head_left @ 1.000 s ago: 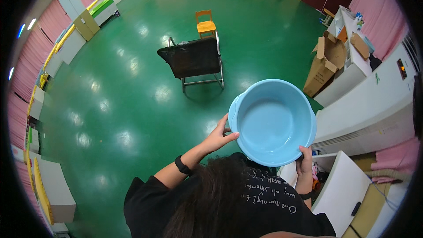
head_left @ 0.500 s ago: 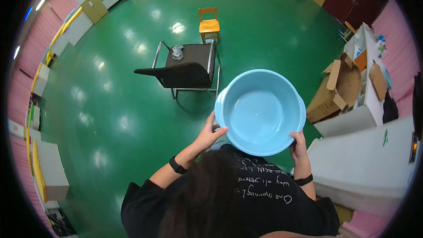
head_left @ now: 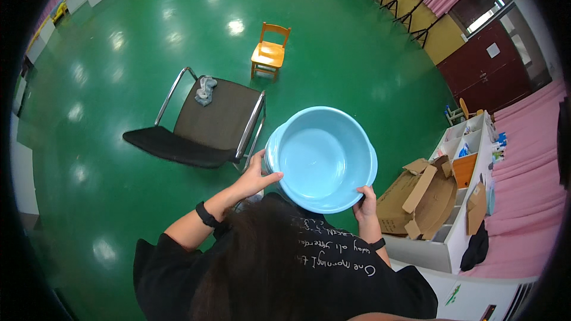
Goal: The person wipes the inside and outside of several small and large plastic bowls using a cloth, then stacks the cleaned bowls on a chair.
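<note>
A round light-blue plastic basin (head_left: 321, 157) is held in front of my body, its open top facing up and nothing visible inside. My left hand (head_left: 257, 177) grips its left side, thumb over the rim and the other fingers around the outer wall. At the lower right of the rim, my right hand (head_left: 366, 203) holds on with the thumb on top and fingers mostly hidden underneath. Just beyond the basin to the left stands a dark chair (head_left: 217, 113) with chrome arms. A crumpled grey cloth (head_left: 206, 91) lies on its seat.
A small wooden chair (head_left: 269, 53) stands farther ahead on the green floor. To the right, an open cardboard box (head_left: 410, 199) leans by a white shelf unit (head_left: 449, 249). Black tripods (head_left: 407, 15) line the far wall near a dark red door (head_left: 488, 74).
The view has turned and advanced, so the dark chair appears nearer and more to the left. Both hands keep their hold on the basin, which sits farther left in the picture.
</note>
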A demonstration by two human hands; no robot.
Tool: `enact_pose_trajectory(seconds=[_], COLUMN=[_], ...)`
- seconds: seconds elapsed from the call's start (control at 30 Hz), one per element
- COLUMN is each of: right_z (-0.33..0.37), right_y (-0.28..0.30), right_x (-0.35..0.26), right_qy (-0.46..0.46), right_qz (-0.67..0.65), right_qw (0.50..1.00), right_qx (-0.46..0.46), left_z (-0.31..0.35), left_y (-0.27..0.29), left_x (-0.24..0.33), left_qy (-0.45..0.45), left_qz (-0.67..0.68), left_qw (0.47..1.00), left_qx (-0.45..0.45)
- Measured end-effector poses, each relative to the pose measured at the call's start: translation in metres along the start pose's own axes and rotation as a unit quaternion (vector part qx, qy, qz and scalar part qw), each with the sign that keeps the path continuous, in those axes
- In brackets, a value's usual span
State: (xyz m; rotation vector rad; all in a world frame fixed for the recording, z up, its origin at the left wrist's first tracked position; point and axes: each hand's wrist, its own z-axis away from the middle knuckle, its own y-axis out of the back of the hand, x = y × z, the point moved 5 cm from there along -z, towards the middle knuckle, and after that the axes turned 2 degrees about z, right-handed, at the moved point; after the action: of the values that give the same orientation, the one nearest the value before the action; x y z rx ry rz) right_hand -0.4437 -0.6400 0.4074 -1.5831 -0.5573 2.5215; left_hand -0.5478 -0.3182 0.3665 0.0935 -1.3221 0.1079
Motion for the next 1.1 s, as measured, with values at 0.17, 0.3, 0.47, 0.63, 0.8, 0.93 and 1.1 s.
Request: enact_pose_trajectory(seconds=[0.17, 0.3, 0.47, 0.63, 0.8, 0.93, 1.1], right_z=[-0.112, -0.196, -0.335, -0.452, -0.561, -0.630, -0.695], right_y=[-0.003, -0.006, -0.013, -0.060, -0.150, -0.228, -0.330], right_x=[-0.047, -0.082, -0.128, -0.167, -0.175, -0.163, -0.175], right_qy=[0.044, 0.029, -0.010, -0.066, -0.071, -0.133, -0.129], right_qz=[-0.010, 0.009, 0.026, 0.106, 0.166, 0.215, 0.255], right_qw=[0.999, 1.000, 0.999, 0.982, 0.953, 0.915, 0.889], right_qx=[-0.002, -0.010, -0.030, -0.141, -0.245, -0.313, -0.357], left_z=[-0.110, -0.198, -0.303, -0.366, -0.410, -0.444, -0.490], left_y=[0.003, 0.004, 0.000, 0.026, 0.067, 0.122, 0.184], left_x=[0.051, 0.051, 0.065, 0.084, 0.109, 0.094, 0.113], left_qy=[-0.004, 0.015, 0.070, 0.072, 0.131, 0.072, 0.060], left_qz=[0.017, 0.038, 0.129, 0.207, 0.171, 0.204, 0.270], left_qw=[1.000, 0.999, 0.989, 0.971, 0.954, 0.929, 0.897], left_qx=[-0.022, -0.013, 0.018, 0.090, 0.210, 0.299, 0.346])
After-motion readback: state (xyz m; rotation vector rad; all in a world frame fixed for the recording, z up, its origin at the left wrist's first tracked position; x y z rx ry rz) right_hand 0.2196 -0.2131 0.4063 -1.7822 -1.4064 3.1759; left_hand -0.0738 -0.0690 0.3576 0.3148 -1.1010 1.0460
